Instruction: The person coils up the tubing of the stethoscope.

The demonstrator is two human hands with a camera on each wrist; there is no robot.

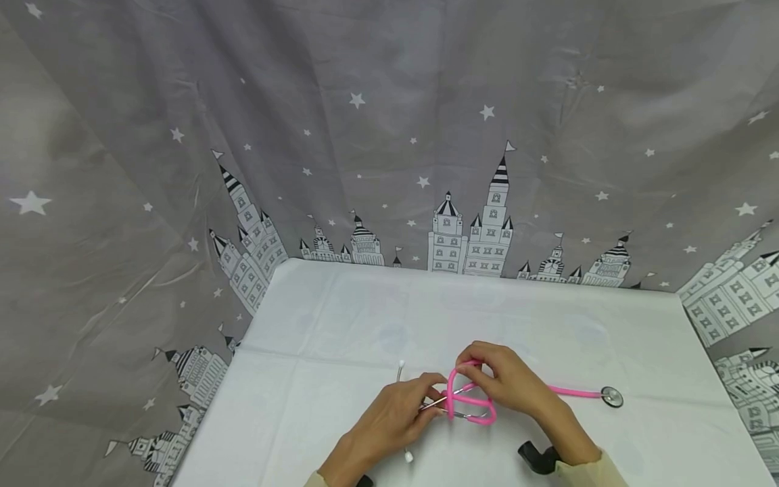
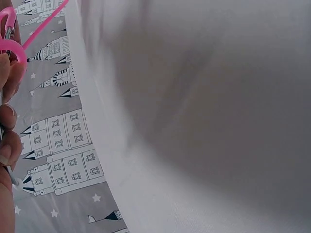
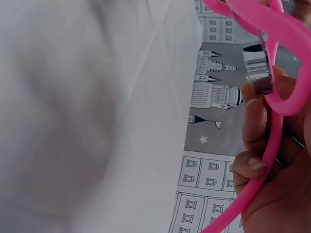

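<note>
A pink stethoscope (image 1: 483,419) is held above the white table, its tubing looped around the metal ear tubes. My left hand (image 1: 392,414) grips the metal ear tubes, and two white ear tips (image 1: 408,456) stick out on either side of it. With thumb and fingers, my right hand (image 1: 510,380) pinches the top of the pink loop. Tubing runs from under that hand to the round chest piece (image 1: 612,397) lying at the right. In the right wrist view, pink tubing (image 3: 274,141) passes through the curled fingers near a shiny metal part (image 3: 257,68).
A white cloth (image 1: 341,311) covers the table. Behind and beside it hangs a grey curtain (image 1: 389,135) printed with castles and stars. A black object (image 1: 538,458) sits at the right wrist.
</note>
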